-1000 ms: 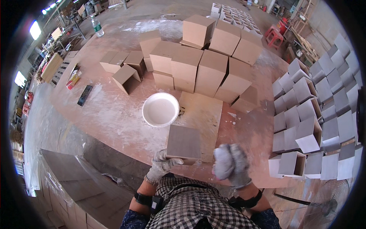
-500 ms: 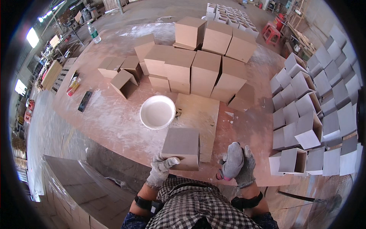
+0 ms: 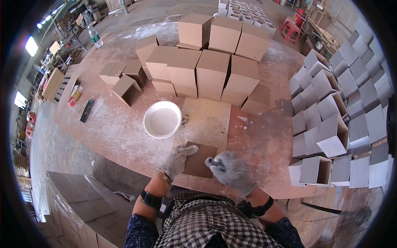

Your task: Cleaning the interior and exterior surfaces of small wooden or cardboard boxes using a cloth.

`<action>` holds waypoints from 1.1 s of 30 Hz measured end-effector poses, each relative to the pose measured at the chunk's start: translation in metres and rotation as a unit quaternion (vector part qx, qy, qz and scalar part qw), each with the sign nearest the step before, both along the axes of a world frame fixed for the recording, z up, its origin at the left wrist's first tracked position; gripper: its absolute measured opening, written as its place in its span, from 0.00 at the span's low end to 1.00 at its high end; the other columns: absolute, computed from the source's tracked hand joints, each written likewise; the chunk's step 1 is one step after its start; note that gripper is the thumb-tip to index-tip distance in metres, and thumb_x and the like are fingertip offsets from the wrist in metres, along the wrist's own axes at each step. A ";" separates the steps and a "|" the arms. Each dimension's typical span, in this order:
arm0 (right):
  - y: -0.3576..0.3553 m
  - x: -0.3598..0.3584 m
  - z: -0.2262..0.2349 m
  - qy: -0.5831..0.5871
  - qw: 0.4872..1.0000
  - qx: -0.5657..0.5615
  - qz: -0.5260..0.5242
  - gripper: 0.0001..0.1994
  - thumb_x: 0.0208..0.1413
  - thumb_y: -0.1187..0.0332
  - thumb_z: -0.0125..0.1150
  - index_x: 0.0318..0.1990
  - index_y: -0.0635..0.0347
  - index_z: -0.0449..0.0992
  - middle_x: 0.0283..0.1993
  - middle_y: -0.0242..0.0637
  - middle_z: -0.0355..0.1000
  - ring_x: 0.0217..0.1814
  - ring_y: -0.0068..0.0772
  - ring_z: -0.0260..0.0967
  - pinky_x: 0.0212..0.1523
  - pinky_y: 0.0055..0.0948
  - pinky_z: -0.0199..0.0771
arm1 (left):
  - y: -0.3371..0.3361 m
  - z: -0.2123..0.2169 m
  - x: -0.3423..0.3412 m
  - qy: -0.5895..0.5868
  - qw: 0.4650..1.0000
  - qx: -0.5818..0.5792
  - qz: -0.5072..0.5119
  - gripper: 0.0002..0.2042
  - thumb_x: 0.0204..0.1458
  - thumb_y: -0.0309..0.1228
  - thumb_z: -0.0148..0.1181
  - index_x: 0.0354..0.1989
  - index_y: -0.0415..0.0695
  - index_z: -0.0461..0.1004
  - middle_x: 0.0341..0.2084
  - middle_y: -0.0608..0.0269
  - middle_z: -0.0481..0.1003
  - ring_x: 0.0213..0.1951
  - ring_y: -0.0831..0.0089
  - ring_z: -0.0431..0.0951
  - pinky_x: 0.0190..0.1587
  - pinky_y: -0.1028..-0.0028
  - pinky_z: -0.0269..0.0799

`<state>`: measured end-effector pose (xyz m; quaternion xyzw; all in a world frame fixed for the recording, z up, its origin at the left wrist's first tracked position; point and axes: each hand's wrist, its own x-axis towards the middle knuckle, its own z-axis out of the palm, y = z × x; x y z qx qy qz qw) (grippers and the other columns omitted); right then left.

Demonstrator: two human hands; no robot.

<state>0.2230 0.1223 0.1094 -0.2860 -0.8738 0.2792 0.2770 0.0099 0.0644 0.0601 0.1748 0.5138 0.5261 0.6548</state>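
A brown cardboard box (image 3: 201,162) lies at the near edge of the work table, a plain brown face turned up. My left hand (image 3: 175,161), in a pale knit glove, grips its left side with the thumb over the top edge. My right hand (image 3: 232,172), in a grey-coated glove, is closed at the box's right side. A dark grey tip shows at its fingers; what it holds, if anything, I cannot make out. Beyond the box stands a white bowl (image 3: 149,124) of whitish paste or liquid. A pale, stained board (image 3: 206,120) lies partly under the box.
Brown boxes (image 3: 213,74) are stacked at the table's far middle. Grey-white coated boxes (image 3: 333,136) are piled along the right. A dark, narrow object (image 3: 87,110) and a plastic bottle (image 3: 95,37) rest on the left side. A fan (image 3: 364,217) stands at lower right.
My right hand has moved left from beside the box to its right side. The box now shows a brown face on top instead of a grey one. My left hand still grips it.
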 end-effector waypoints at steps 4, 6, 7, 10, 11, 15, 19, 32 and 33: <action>0.001 -0.027 -0.037 -0.151 0.976 0.155 -0.009 0.10 0.56 0.62 0.58 0.30 0.57 0.69 0.27 0.43 0.66 0.27 0.42 0.67 0.29 0.38 0.71 | 0.009 -0.007 -0.007 0.059 0.998 0.013 -0.017 0.17 0.57 0.34 0.57 0.49 0.34 0.71 0.43 0.60 0.76 0.41 0.75 0.76 0.45 0.75 0.73; 0.002 -0.034 -0.041 -0.152 0.978 0.138 -0.033 0.12 0.57 0.58 0.54 0.30 0.57 0.69 0.29 0.44 0.67 0.31 0.44 0.69 0.32 0.43 0.71 | -0.002 -0.011 -0.012 0.070 0.998 0.001 0.005 0.18 0.56 0.38 0.58 0.48 0.35 0.72 0.39 0.64 0.76 0.41 0.78 0.75 0.43 0.77 0.71; 0.002 -0.037 -0.041 -0.153 0.978 0.138 -0.029 0.12 0.57 0.58 0.54 0.30 0.57 0.69 0.29 0.44 0.67 0.31 0.44 0.69 0.32 0.43 0.71 | -0.011 -0.015 -0.015 0.082 0.996 -0.010 0.022 0.19 0.56 0.41 0.59 0.47 0.36 0.73 0.36 0.68 0.75 0.40 0.81 0.73 0.42 0.80 0.69; 0.002 -0.044 -0.041 -0.182 0.979 0.072 -0.046 0.11 0.57 0.59 0.54 0.30 0.57 0.69 0.29 0.43 0.67 0.32 0.45 0.69 0.32 0.44 0.71 | -0.058 -0.034 -0.025 0.205 0.976 0.069 -0.015 0.21 0.53 0.40 0.63 0.49 0.36 0.73 0.41 0.65 0.76 0.44 0.78 0.73 0.47 0.79 0.69; 0.000 -0.043 -0.043 -0.173 0.981 0.078 -0.046 0.11 0.57 0.59 0.54 0.31 0.56 0.69 0.30 0.43 0.67 0.33 0.45 0.70 0.33 0.43 0.71 | -0.067 -0.031 -0.022 0.201 0.977 0.067 -0.011 0.21 0.53 0.40 0.63 0.49 0.36 0.73 0.41 0.65 0.76 0.44 0.78 0.73 0.47 0.79 0.69; -0.005 -0.038 -0.041 -0.169 0.978 0.100 -0.067 0.11 0.58 0.58 0.52 0.32 0.56 0.70 0.31 0.42 0.69 0.34 0.44 0.70 0.34 0.43 0.73 | -0.078 -0.052 0.002 0.108 0.986 0.124 -0.015 0.22 0.48 0.33 0.68 0.50 0.34 0.72 0.45 0.61 0.76 0.47 0.73 0.74 0.50 0.76 0.70; -0.020 -0.040 -0.027 -0.299 0.946 0.128 -0.004 0.12 0.60 0.58 0.50 0.32 0.56 0.70 0.32 0.41 0.69 0.33 0.44 0.71 0.32 0.43 0.73 | -0.065 -0.067 -0.008 0.368 0.900 0.196 -0.131 0.21 0.47 0.28 0.68 0.50 0.36 0.71 0.44 0.59 0.76 0.45 0.69 0.76 0.47 0.72 0.74; -0.012 -0.062 -0.024 -0.325 0.923 0.197 -0.061 0.13 0.59 0.56 0.50 0.31 0.55 0.71 0.29 0.42 0.69 0.30 0.46 0.70 0.32 0.45 0.71 | -0.043 -0.090 -0.020 0.226 0.956 0.162 -0.097 0.17 0.47 0.32 0.69 0.44 0.40 0.74 0.39 0.66 0.77 0.41 0.77 0.75 0.42 0.74 0.72; -0.026 -0.058 -0.019 -0.329 0.921 0.207 -0.023 0.14 0.59 0.55 0.51 0.30 0.54 0.71 0.28 0.42 0.69 0.29 0.47 0.70 0.31 0.45 0.71 | -0.041 -0.087 -0.022 0.223 0.956 0.162 -0.101 0.17 0.47 0.32 0.69 0.44 0.40 0.74 0.39 0.66 0.77 0.41 0.77 0.75 0.42 0.74 0.72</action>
